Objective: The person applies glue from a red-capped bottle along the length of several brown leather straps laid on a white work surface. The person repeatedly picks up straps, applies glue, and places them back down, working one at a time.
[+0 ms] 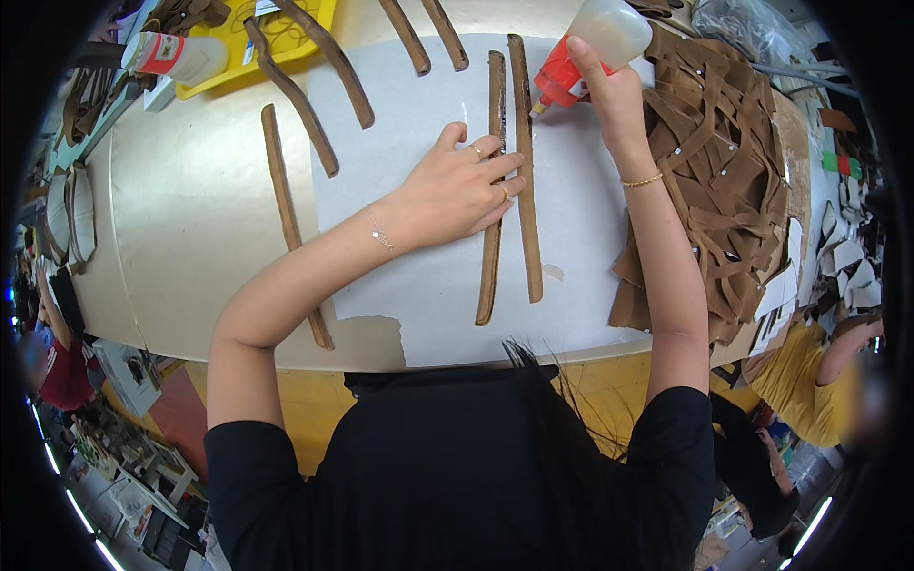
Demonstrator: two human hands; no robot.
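Two narrow brown strips, which look like leather, lie lengthwise on a white sheet [428,305]. My left hand [452,186] rests palm down over the left strip [487,276], fingers spread, with fingertips reaching the right strip [530,238]. The upper part of the left strip has a dark, shiny edge. In my right hand [617,105] is a squeeze bottle [619,33] with a translucent body and a red front part. It is tipped nozzle-down, and the yellowish tip is beside the upper part of the right strip; whether they touch I cannot tell.
More brown strips [284,190] lie to the left and at the far side. A yellow tray [319,29] and a white jar with a red label [181,57] stand far left. At right is a heap of brown straps [714,171]. Other people [804,381] are at both sides.
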